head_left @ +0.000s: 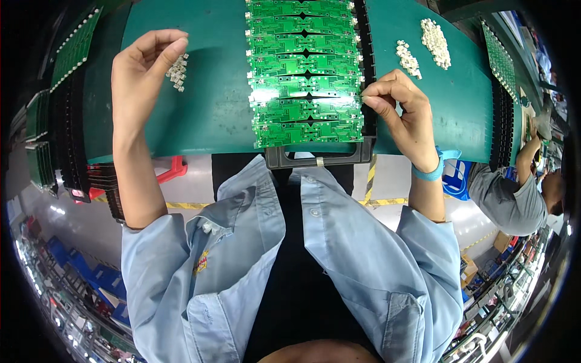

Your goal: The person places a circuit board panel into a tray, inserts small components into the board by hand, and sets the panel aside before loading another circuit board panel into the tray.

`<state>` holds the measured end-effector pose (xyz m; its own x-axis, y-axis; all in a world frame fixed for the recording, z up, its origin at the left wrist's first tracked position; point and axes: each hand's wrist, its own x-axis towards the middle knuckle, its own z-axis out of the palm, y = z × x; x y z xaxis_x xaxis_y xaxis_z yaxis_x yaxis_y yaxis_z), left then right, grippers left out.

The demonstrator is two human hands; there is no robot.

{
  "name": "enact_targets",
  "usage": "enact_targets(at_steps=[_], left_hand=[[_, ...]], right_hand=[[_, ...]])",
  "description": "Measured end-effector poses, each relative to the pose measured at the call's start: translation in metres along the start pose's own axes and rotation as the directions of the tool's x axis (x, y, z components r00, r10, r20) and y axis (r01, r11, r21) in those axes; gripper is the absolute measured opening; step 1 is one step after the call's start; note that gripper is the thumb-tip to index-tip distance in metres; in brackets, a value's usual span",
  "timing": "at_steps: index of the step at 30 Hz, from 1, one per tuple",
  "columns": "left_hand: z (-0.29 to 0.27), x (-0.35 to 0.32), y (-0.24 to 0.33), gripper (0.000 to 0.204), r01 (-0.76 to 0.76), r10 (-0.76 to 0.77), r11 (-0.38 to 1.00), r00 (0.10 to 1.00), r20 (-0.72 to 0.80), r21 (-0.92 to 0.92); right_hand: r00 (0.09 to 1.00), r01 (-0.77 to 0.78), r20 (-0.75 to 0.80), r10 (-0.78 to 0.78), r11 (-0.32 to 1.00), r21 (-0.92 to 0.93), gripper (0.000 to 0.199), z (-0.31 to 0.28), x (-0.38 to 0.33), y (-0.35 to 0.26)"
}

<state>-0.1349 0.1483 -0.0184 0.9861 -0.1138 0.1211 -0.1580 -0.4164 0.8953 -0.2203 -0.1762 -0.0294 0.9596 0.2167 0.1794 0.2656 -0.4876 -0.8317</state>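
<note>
A column of green circuit boards (307, 112) lies in a black tray (321, 158) in front of me, with small white connectors along both side edges. My right hand (404, 112) is at the boards' right edge, thumb and forefinger pinched together; whatever is between them is too small to make out. Over on the left, my left hand (142, 69) is raised beside a small pile of white connectors (177, 74). Its thumb and forefinger also meet in a pinch, and anything between them is hidden.
Two more piles of white connectors, a smaller one (408, 59) and a larger one (435, 43), lie on the green mat (466, 115) at right. Racks of upright boards (75, 48) flank the table. A person in grey (511, 196) works at far right. A red stool (173, 169) stands below.
</note>
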Motion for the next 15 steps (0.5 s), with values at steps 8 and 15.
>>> enact_targets(at_steps=[8,15], left_hand=[[0.016,-0.015,0.014,0.016,0.054,-0.037,0.991,0.99,0.139,-0.121],[0.022,-0.025,0.02,0.015,0.084,-0.043,0.975,0.979,0.199,-0.207]], right_hand=[[0.995,0.096,-0.008,-0.097,0.991,-0.098,0.007,-0.001,-0.003,-0.001],[0.987,0.155,-0.027,-0.161,0.976,-0.152,0.009,-0.007,0.001,-0.004]])
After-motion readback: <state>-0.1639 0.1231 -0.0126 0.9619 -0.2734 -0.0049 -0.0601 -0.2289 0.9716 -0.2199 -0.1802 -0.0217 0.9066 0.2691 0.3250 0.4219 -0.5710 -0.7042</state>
